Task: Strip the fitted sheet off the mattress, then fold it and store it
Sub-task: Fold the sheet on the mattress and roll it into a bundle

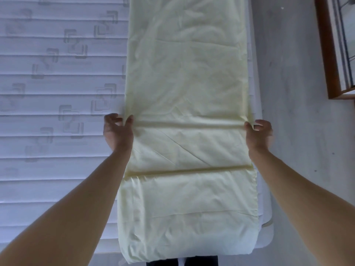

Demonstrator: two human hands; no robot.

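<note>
Both my hands pinch the folded fitted sheet (pixel 184 89) across its width.

No writing is readable. My left hand (pixel 118 129) and right hand (pixel 258 131) each nip an edge, raising a ridge. The pale yellow, creased cotton strip lies along the right side of the quilted white mattress (pixel 48 112), its far end cut off above; the stitched square motifs look blurred.

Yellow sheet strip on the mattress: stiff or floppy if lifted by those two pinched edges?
Likely floppy: the sheet wrinkles and ridges between the left hand and right hand. Probably light, since finger pinches raise it. It would likely sag unsupported off the mattress.
</note>
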